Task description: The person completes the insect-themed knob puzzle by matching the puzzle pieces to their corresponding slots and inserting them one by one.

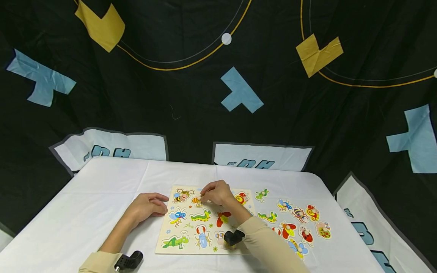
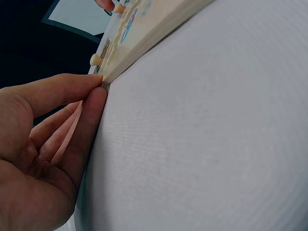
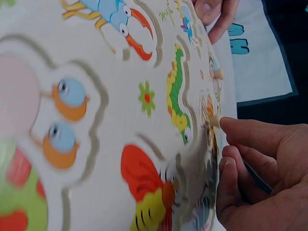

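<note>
A wooden puzzle board [image 1: 191, 227] with printed insects lies on the white table. My right hand [image 1: 216, 192] reaches over its top row and pinches the small wooden knob [image 3: 215, 121] of an orange striped insect piece [image 1: 197, 201]. Just left of that sits a bee piece [image 1: 181, 195], whose knob [image 2: 95, 59] stands up. My left hand [image 1: 145, 208] rests at the board's left edge, thumb and finger touching the rim with fairly straight fingers. The right hand hides part of the top row. Shallow recesses surround the caterpillar picture [image 3: 179, 94] and its neighbours.
Right of the board lie several loose insect pieces, among them a green one [image 1: 262, 195], a caterpillar piece [image 1: 268, 217], a ladybug piece [image 1: 305, 235] and a blue-winged piece [image 1: 298, 248]. A black curtain [image 1: 191, 102] hangs behind the table [image 1: 102, 212].
</note>
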`<state>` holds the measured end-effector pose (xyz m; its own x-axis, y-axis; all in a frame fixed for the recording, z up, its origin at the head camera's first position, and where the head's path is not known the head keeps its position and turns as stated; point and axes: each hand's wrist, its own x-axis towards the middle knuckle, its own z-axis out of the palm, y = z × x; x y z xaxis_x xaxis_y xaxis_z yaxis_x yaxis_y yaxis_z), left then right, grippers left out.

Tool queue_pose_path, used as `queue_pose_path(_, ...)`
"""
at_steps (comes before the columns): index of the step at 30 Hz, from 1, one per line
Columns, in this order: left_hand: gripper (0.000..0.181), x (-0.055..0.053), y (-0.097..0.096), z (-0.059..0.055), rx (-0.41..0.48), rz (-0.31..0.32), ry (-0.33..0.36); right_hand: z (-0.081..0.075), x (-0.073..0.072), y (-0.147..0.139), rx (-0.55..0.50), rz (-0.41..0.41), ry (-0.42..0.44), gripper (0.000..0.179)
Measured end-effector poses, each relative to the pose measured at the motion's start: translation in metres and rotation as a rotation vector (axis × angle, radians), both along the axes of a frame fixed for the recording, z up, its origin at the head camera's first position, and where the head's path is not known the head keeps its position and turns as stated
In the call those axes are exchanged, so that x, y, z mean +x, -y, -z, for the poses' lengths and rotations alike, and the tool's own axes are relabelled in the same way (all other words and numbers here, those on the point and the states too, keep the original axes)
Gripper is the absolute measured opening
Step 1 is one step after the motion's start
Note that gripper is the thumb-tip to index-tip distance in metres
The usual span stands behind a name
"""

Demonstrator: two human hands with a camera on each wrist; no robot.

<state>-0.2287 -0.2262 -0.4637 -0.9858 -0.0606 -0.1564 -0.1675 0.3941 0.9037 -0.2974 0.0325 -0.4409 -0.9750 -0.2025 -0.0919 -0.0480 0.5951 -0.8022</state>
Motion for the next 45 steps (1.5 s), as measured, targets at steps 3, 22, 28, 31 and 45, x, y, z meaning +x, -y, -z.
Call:
queue_pose_path(3,0.046,0.0,-0.001,-0.001,-0.002,-0.003,0.001,-0.003,0.0,-0.007,-0.017,-0.002,0.002,0.014)
queue_pose_path(22,0.045,0.0,0.0,0.0,-0.027,-0.006,-0.002,-0.014,-0.004,-0.046,0.039,0.043,-0.036,0.013)
queue_pose_path(28,0.046,0.0,0.0,0.0,-0.02,-0.007,-0.001,-0.02,-0.005,-0.058,0.06,0.065,-0.054,0.015)
queue_pose_path(31,0.046,0.0,0.0,0.001,-0.024,-0.007,-0.001,-0.021,-0.005,-0.067,0.039,0.067,-0.059,0.017)
queue_pose_path(45,0.047,-0.002,0.001,0.001,-0.044,0.0,0.0,-0.018,-0.004,-0.102,0.032,0.134,-0.045,0.017)
